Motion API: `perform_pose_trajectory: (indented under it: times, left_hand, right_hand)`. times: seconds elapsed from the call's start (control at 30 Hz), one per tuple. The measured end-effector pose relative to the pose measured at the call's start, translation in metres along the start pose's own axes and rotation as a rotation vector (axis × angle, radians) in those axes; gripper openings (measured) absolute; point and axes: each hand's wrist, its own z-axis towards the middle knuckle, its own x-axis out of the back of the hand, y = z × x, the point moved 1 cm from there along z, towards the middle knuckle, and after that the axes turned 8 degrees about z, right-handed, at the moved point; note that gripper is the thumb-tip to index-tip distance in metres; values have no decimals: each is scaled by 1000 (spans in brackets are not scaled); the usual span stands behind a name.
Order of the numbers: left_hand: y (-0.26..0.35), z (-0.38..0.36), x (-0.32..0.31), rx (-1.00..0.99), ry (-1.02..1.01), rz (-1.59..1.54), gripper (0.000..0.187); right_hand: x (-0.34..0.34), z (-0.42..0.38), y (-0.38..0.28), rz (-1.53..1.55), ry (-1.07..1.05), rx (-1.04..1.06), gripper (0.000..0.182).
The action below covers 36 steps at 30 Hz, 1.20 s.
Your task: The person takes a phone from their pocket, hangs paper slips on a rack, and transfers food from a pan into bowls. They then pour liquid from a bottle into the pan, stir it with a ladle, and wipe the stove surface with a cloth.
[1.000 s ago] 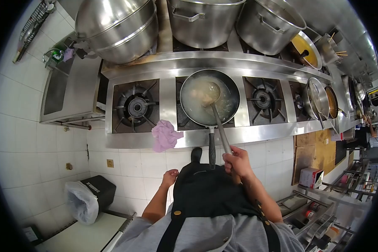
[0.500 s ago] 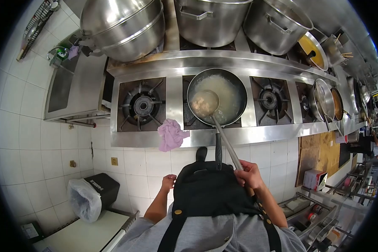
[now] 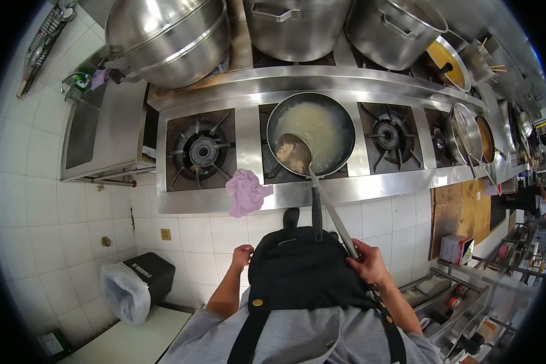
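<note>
Steel shines on the long-handled ladle (image 3: 296, 153), whose round bowl sits at the near rim of the pan (image 3: 311, 133), at about seven o'clock inside it, loaded with pale brownish lumps of food. Its thin straight shaft runs down toward five o'clock, over the front edge of the stove surface (image 3: 358, 188), to the right hand (image 3: 367, 264), which is closed around the handle's end just in front of the black apron (image 3: 303, 276). The pan holds a cloudy, yellowish liquid and its dark handle points straight down toward six o'clock, beside the ladle's shaft. The left hand (image 3: 242, 255) hangs loosely curled at the apron's left edge, holding nothing and touching nothing that can be made out. A pink cloth (image 3: 247, 192) is draped over the stove's front lip at about eight o'clock from the pan, next to an unlit burner (image 3: 201, 151). Large steel pots (image 3: 170, 39) stand behind, at twelve o'clock.
</note>
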Motion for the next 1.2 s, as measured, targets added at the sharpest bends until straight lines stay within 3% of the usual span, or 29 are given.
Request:
perform_pose_trajectory:
  times: [0.33, 0.77, 1.17, 1.2]
  left_hand:
    - [0, 15, -2, -28, -32, 34, 16]
    - [1, 14, -5, 65, -18, -53, 24]
    - [2, 11, -7, 62, -20, -2, 17]
    - [2, 10, -7, 54, -15, -2, 16]
  right_hand:
    - [-1, -11, -16, -305, 10, 23, 53]
    - [-2, -22, -20, -368, 18, 74, 54]
    - [1, -21, -14, -373, 25, 87, 55]
    - [3, -20, -5, -256, 26, 86, 54]
